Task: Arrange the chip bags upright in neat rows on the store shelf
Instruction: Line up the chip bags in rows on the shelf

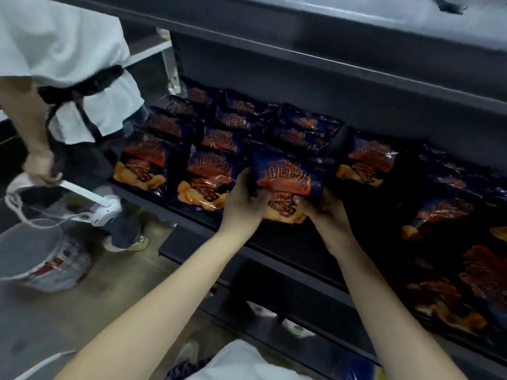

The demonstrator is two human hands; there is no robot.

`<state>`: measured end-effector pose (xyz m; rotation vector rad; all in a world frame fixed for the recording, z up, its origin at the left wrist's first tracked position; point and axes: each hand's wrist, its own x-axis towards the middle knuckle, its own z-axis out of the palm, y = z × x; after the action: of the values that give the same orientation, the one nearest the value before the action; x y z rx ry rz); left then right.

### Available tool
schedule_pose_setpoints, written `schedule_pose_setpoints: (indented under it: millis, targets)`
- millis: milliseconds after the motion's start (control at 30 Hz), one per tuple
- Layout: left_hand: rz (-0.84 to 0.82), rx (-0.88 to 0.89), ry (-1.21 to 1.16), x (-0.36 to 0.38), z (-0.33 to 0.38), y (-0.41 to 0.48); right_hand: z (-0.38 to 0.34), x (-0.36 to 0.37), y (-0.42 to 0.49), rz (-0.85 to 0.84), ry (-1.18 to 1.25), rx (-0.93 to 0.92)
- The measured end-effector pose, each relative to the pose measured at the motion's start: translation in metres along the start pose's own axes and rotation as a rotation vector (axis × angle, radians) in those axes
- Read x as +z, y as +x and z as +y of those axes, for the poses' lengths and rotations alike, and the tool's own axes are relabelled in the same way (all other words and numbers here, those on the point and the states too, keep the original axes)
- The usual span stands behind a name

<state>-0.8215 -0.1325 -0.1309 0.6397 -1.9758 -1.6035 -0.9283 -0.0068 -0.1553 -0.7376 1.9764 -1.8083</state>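
Note:
A dark blue and orange chip bag stands upright at the front of the dark store shelf. My left hand grips its left edge and my right hand grips its lower right corner. To its left, upright bags of the same kind stand in rows going back. Another upright bag stands just to the right. Further right, several bags lie loosely in shadow.
Another person in a white shirt stands at the left, holding a white device. A grey bucket sits on the floor below. The upper shelf board overhangs the bags.

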Motion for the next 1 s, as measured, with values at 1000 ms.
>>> schedule_pose_setpoints:
  millis: [1000]
  targets:
    - [-0.159, 0.248, 0.433, 0.010, -0.070, -0.011, 0.031, 0.076, -0.028, 0.535, -0.391, 0.136]
